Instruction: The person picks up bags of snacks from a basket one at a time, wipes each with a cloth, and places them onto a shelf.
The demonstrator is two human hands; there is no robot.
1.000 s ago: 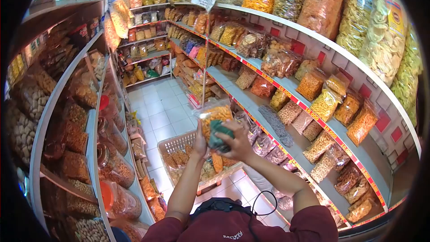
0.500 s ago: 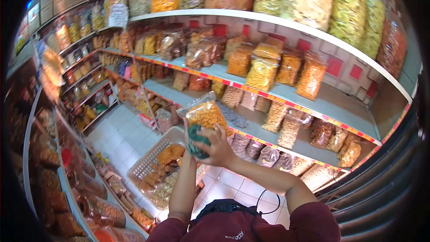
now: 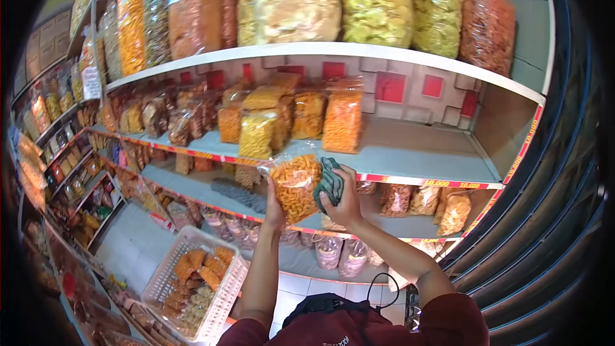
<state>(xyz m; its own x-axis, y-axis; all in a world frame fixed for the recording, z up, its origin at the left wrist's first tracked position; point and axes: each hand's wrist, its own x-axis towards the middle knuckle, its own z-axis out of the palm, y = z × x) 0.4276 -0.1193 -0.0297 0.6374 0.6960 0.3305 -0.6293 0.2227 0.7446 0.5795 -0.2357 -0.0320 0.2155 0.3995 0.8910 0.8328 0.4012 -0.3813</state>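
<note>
A clear plastic bag of orange-yellow curled snacks (image 3: pixel 293 187) is held upright in front of the shelves. My left hand (image 3: pixel 274 206) grips its left edge, with the thumb showing and the other fingers mostly hidden behind. In my right hand (image 3: pixel 346 200) is a crumpled dark green cloth (image 3: pixel 328 184), pressed against the right side of the bag. Just behind the bag runs the middle shelf (image 3: pixel 410 147), where a tall bag of orange snacks (image 3: pixel 343 118) and a bag of yellow snacks (image 3: pixel 257 134) stand.
Below left, a white perforated basket (image 3: pixel 221 304) holds several snack packs. Large snack bags (image 3: pixel 378 6) line the top shelf. Smaller bags (image 3: pixel 423 202) sit on the lower shelf, near a grey cloth (image 3: pixel 237 193). A corrugated dark shutter (image 3: pixel 532 237) closes off the right.
My view has swung right toward the shelves, and the basket appears lower. The green cloth has gone from the lower front of the bag to its right side, in my right hand.
</note>
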